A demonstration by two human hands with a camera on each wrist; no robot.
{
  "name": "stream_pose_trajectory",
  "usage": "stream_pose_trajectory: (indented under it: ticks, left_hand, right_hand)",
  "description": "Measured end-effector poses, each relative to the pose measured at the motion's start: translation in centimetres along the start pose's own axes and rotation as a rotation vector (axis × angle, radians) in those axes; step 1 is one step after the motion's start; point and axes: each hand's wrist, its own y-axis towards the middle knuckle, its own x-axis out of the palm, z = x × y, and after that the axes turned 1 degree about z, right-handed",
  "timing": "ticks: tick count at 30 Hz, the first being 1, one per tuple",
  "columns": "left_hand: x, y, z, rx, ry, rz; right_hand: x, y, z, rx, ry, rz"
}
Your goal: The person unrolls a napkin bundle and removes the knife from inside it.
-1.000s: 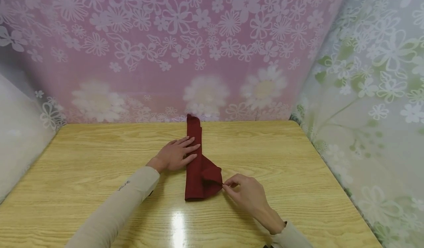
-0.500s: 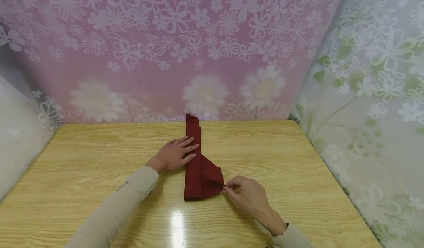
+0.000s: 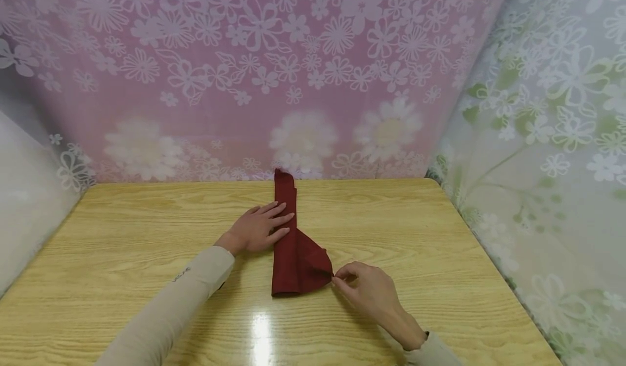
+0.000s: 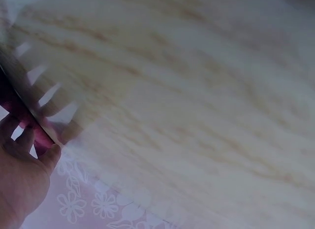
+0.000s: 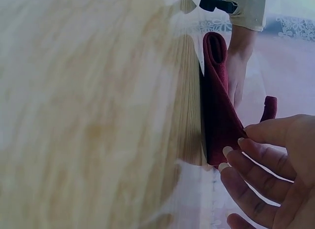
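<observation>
A dark red cloth (image 3: pixel 286 263), folded into a long narrow strip, lies on the wooden table from its back edge toward the front. On its right side near the front, a rounded flap (image 3: pixel 313 265) sticks out. My left hand (image 3: pixel 254 229) rests flat with spread fingers on the strip's middle. Between thumb and forefinger, my right hand (image 3: pixel 369 287) pinches the tip of the flap. The right wrist view shows the cloth (image 5: pixel 219 111) rolled at its near end, with the flap slightly raised toward the right hand (image 5: pixel 275 165). In the left wrist view, the left hand (image 4: pixel 24 175) touches the cloth's edge.
The wooden table (image 3: pixel 146 214) stretches out on both sides of the cloth. Behind it hangs a pink flowered curtain (image 3: pixel 235 83), and a white-green flowered curtain (image 3: pixel 548 154) borders the right side. Light glares off the tabletop near the front.
My right hand has moved slightly to the right, drawing the pinched flap outward so it spreads flatter and wider. The left hand has stayed in place on the strip.
</observation>
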Motion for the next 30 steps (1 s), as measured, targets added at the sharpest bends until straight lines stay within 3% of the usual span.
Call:
stream_pose_trajectory:
  ticks: [30]
  left_hand:
    - [0.04, 0.07, -0.03, -0.001, -0.001, -0.008]
  right_hand:
    - [-0.95, -0.11, 0.36, 0.071, 0.007, -0.094]
